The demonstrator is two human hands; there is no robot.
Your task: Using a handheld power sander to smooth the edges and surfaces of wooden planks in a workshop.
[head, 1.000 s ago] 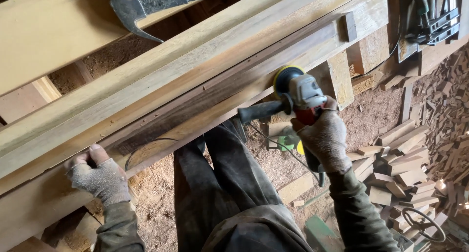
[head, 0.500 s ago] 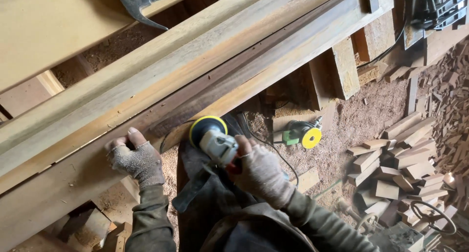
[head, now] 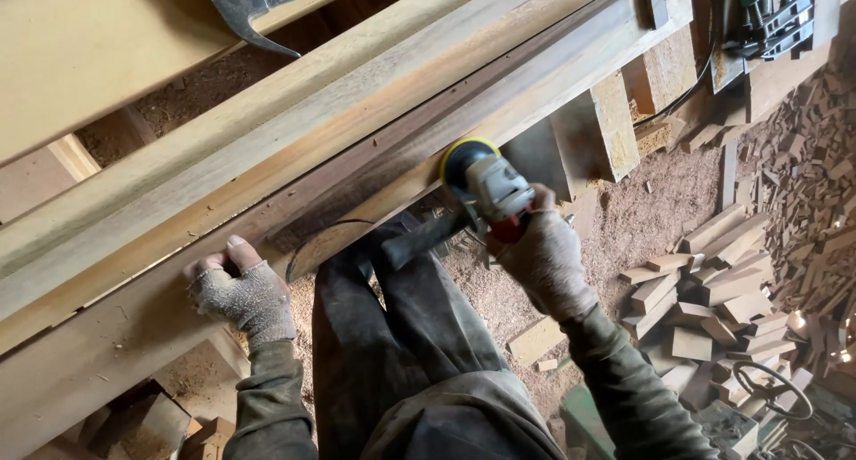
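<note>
**Sanding the edge of a long plank**

The left hand (head: 239,292), in a fingerless glove, is gripping the near edge of the plank (head: 294,206), thumb laid on top and fingers curling under, so it is bracing the wood. The plank is running diagonally from lower left to upper right, its middle strip darker than the pale edges.

Further right, the right hand (head: 544,262) is closing around the body of a sander (head: 486,185). Its yellow-rimmed disc is pressing against the plank's near edge, and a black side handle is sticking out toward the person's legs. Whether the disc is spinning is hard to judge from this view.

The step in hand looks like smoothing that edge. A next pass would call for keeping the disc flat on the wood and the bracing hand well apart from it.

A curved metal tool head (head: 241,5) is lying on the upper beam (head: 89,59) at top left. Below, sawdust is covering the floor (head: 660,219), and offcuts (head: 704,299) are piling up at the right, with clamps (head: 758,19) sitting at the top right corner.
</note>
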